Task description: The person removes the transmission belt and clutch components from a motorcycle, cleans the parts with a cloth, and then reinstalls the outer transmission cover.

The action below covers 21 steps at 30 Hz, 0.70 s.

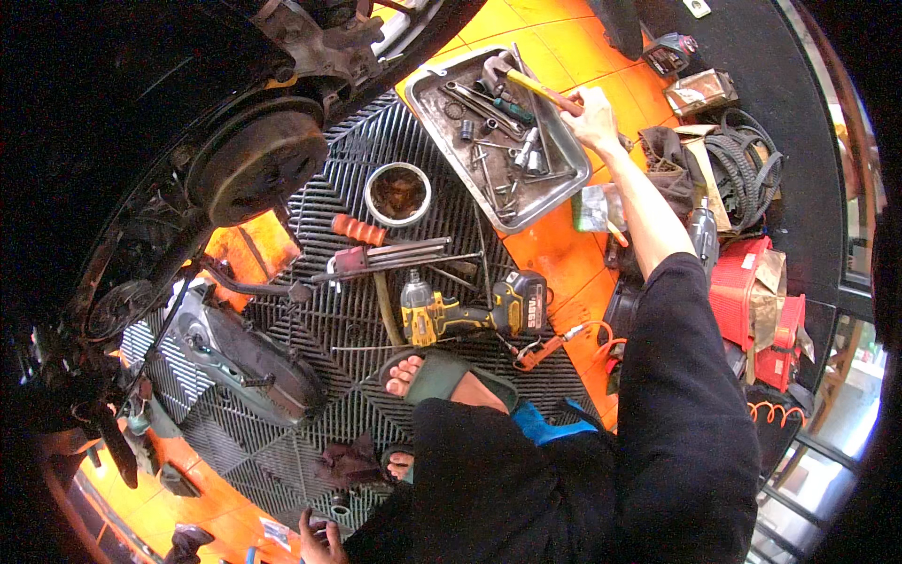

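- The right hand (594, 117), in the upper right of the frame, had its fingers wrapped closed around the handle end of a hammer (536, 87).
- The hammer lay across the upper right part of a metal tray (537, 200), its head toward the tray's upper edge and its yellow and brown handle slanting down to the right.
- Inside the tray, at upper centre, were wrenches, a dark blue socket (467, 130) and other small metal tools.
- The left hand (321, 542) was at the bottom edge, left of centre, partly cut off, with its fingers loosely curled; whether it had hold of anything could not be told.
- Near the middle of the frame, a round container (429, 199) with brown contents and a yellow and black power driver (451, 316) sat on a dark ribbed mat (352, 160).
- A long dark casing (254, 362) lay at lower left.
- Black belts (742, 164) were piled at right.
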Available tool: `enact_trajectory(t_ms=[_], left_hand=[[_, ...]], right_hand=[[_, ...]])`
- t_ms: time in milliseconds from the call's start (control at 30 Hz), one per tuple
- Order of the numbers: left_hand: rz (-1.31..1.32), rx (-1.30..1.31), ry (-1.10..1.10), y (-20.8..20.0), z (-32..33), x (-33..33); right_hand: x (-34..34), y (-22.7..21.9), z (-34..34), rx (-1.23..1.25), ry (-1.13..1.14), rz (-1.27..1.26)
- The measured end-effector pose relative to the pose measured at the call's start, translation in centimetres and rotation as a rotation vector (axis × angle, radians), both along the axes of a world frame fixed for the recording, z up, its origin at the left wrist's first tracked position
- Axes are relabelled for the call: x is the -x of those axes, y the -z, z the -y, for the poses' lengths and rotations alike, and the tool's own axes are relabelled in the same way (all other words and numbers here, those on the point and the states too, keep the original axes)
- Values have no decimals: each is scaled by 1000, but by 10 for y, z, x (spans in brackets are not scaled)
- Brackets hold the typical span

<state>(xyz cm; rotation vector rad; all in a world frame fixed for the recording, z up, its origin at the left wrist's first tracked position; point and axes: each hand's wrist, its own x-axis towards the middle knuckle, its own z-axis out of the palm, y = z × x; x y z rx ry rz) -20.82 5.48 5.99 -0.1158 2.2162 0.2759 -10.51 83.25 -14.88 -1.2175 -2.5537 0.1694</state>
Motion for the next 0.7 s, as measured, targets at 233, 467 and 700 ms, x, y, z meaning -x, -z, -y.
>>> enact_trajectory(t_ms=[233,467,700], left_hand=[[-21,-3,57,7,12,-1],[-3,-3,47,14,20,2],[-17,-4,43,18,29,-1]], right_hand=[[7,15,5,-8,-7,47],[25,35,14,78,-167,150],[46,64,25,-174,-163,342]])
